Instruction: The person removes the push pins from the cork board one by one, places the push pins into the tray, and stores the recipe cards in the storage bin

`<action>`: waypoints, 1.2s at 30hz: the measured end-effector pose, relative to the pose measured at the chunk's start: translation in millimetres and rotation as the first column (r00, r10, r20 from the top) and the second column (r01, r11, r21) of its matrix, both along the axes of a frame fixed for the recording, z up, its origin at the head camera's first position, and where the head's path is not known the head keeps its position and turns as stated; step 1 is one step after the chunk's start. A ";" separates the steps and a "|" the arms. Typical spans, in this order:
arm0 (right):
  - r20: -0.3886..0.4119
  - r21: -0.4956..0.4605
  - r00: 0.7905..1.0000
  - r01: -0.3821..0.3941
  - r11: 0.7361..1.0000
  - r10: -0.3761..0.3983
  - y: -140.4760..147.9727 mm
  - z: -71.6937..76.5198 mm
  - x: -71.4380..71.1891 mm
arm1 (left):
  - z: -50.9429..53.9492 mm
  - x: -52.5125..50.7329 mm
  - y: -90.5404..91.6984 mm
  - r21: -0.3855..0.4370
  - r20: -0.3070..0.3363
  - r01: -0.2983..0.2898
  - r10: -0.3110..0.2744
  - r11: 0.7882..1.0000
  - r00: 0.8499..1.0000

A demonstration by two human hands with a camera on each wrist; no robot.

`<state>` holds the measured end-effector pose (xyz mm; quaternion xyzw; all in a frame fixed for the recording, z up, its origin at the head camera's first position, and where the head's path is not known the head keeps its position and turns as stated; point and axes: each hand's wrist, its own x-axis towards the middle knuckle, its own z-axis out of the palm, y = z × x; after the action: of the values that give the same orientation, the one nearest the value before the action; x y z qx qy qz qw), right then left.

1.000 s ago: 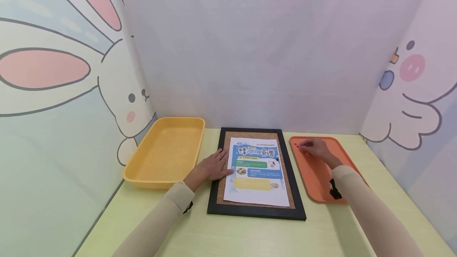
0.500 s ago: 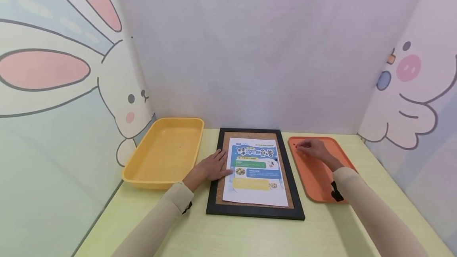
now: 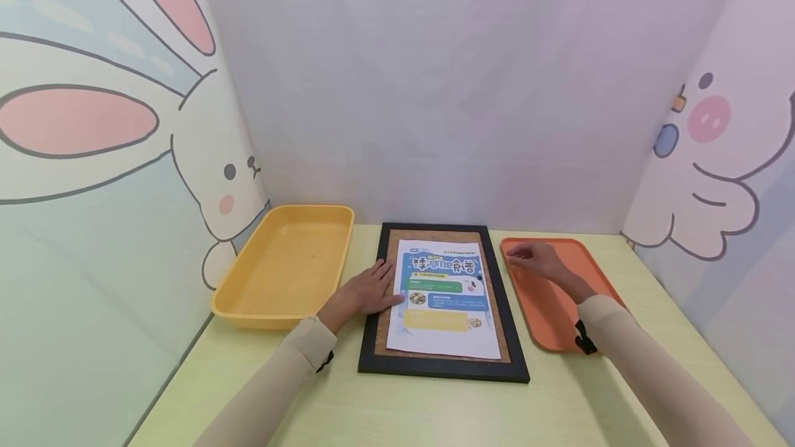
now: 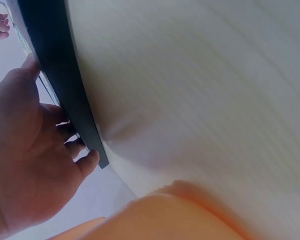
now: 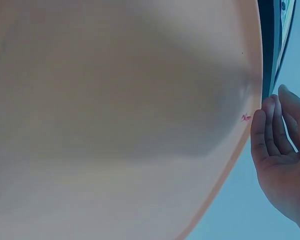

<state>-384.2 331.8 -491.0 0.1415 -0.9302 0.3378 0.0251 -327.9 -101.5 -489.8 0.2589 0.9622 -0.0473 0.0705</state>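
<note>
My left hand (image 3: 368, 288) rests with spread fingers on the left side of a black-framed cork board (image 3: 444, 372), its thumb touching the edge of a printed paper sheet (image 3: 444, 343). In the left wrist view, the fingers of that hand (image 4: 32, 150) lie along the black frame. Over the far left corner of an orange tray (image 3: 553, 309) is my right hand (image 3: 542, 261), its fingers bent and the tips gathered. A tiny pink-red thing (image 5: 245, 117) shows on the tray beside the fingers in the right wrist view. Whether the fingertips pinch anything is hidden.
A deep yellow tray (image 3: 292, 267) stands left of the board. A small black dot (image 3: 479, 277) sits near the paper's right edge. Behind the table (image 3: 435, 412) is a pale curtain (image 3: 447, 88), with cartoon-printed panels at both sides.
My right hand has shifted slightly left, toward the tray's corner, and the small red spots by its fingertips are now out of sight in the head view. The left hand stays put.
</note>
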 end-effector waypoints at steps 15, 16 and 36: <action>-0.027 0.034 0.999 -0.034 0.999 0.035 -22.7 0.4 6.9 | -4.2 -2.0 -0.6 0.004 0.001 -0.021 0.021 1.000 1.000; -0.027 0.034 0.999 -0.038 0.999 0.039 -24.1 0.5 7.2 | -4.1 -1.7 -0.4 0.009 0.002 -0.021 0.021 1.000 1.000; -0.004 0.009 0.991 -0.134 0.991 0.134 -44.1 2.0 12.8 | -1.4 -0.6 1.8 0.020 0.008 -0.020 0.020 1.000 1.000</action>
<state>-371.4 287.7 -489.0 0.2043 -0.9200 0.3343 0.0041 -328.5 -99.8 -491.1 0.2502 0.9648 -0.0360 0.0720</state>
